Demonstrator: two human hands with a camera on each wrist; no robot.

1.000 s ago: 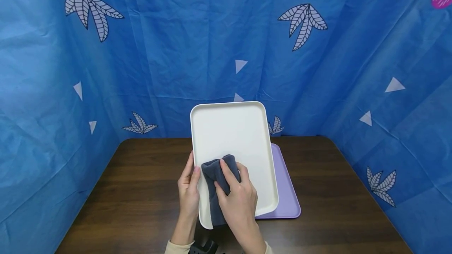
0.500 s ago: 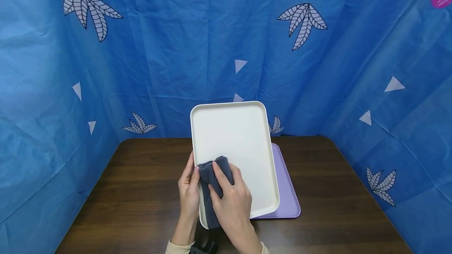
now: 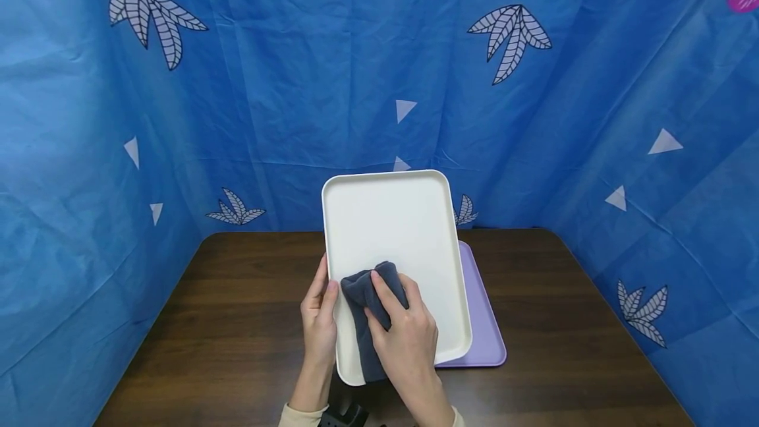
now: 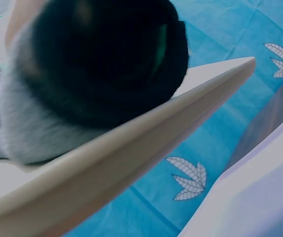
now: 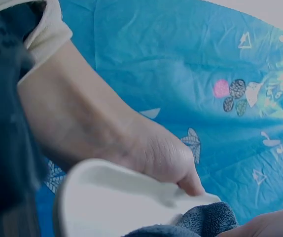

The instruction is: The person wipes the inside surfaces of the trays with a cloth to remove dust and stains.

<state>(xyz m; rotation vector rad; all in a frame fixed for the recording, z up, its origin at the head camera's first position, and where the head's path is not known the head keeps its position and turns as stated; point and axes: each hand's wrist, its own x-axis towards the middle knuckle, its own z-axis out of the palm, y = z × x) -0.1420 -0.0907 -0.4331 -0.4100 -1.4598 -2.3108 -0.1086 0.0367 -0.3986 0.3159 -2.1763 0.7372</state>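
Note:
A white rectangular tray (image 3: 391, 223) is held up at a tilt above the table in the head view. My left hand (image 3: 319, 321) grips its left edge, thumb on the rim and the other fingers behind. A dark grey cloth (image 3: 370, 321) lies bunched on the lower left of the tray's inner face, one end hanging down to the bottom rim. My right hand (image 3: 409, 338) holds the cloth against the tray, fingers curled into it. In the right wrist view, the cloth (image 5: 208, 219) shows at the bottom beside the tray (image 5: 117, 197), with the left hand (image 5: 166, 153) beyond.
A lilac tray (image 3: 480, 321) lies on the dark wooden table (image 3: 237, 321), partly hidden behind the white one. Blue patterned curtains (image 3: 284, 84) hang behind the table and at both sides.
My right hand with the cloth moved left toward the tray's left rim, then back right. The left hand and the white tray stayed nearly still.

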